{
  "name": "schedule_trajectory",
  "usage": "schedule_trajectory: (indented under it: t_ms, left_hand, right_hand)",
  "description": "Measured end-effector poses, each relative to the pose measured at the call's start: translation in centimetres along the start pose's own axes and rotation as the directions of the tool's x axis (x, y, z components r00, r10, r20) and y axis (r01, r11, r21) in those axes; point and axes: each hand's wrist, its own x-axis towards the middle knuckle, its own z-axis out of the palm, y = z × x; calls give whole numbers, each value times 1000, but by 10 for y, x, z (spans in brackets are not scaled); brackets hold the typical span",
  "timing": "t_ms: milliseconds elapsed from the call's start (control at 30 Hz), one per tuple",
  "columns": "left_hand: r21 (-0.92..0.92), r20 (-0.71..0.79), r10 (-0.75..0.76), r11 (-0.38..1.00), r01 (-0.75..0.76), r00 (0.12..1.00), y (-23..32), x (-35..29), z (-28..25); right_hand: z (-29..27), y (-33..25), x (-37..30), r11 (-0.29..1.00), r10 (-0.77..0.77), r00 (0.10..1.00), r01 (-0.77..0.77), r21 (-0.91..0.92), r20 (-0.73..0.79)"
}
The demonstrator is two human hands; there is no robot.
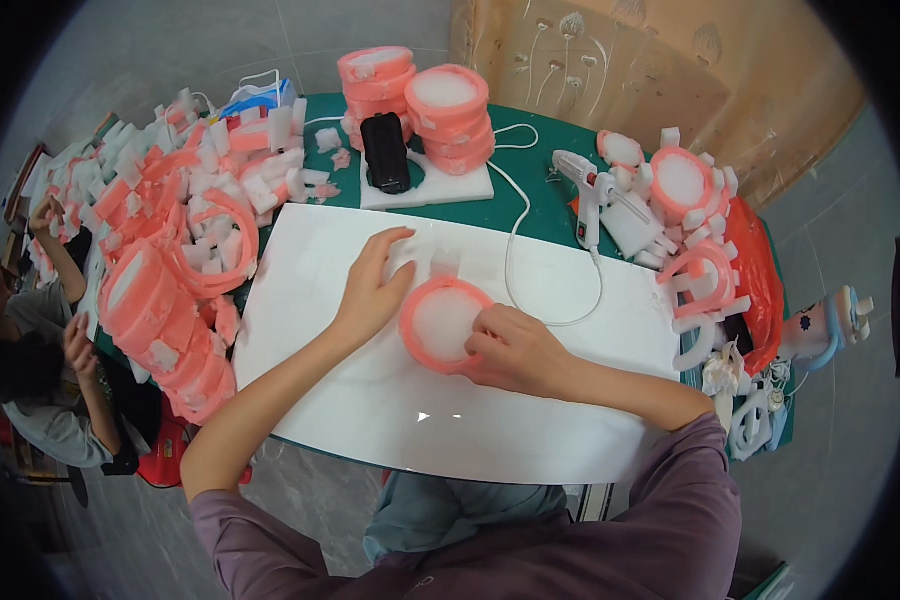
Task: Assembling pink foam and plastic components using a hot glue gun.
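On the white board (320,400) lies a round foam piece (440,325), a pink ring with a white centre. My right hand (518,352) grips its right edge with curled fingers, some of them hidden from view. A small white foam block (446,263) touches or sits just beyond the ring's far edge; I cannot tell which. To the left, my left hand (374,285) is held over the board with thumb and fingers apart, holding nothing.
Stacked pink foam rounds (450,115) and a black case (385,150) stand at the back. A white glue gun (587,195) trails its cable onto the board. Foam scraps (150,170) heap at left, beside another person (45,350). A red bag (760,280) lies right.
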Motion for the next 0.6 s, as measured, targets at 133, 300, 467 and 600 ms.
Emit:
schedule_trajectory:
  t_ms: [133,300,467,600]
  left_hand:
    - [250,124,50,965,-80,991,12,-51,-40]
    - [570,279,-177,822,-14,944,66,-147,-98]
    - [416,778,-606,695,587,165,64,-217,-121]
    - [838,392,-696,540,-79,-601,-7,-335,-137]
  right_hand:
    - [-6,2,-12,999,-31,997,33,-30,75]
    - [-13,30,7,981,195,966,-189,49,-168]
    - [16,72,36,764,458,889,-384,518,-17]
    - [34,75,46,580,491,865,-413,702,104]
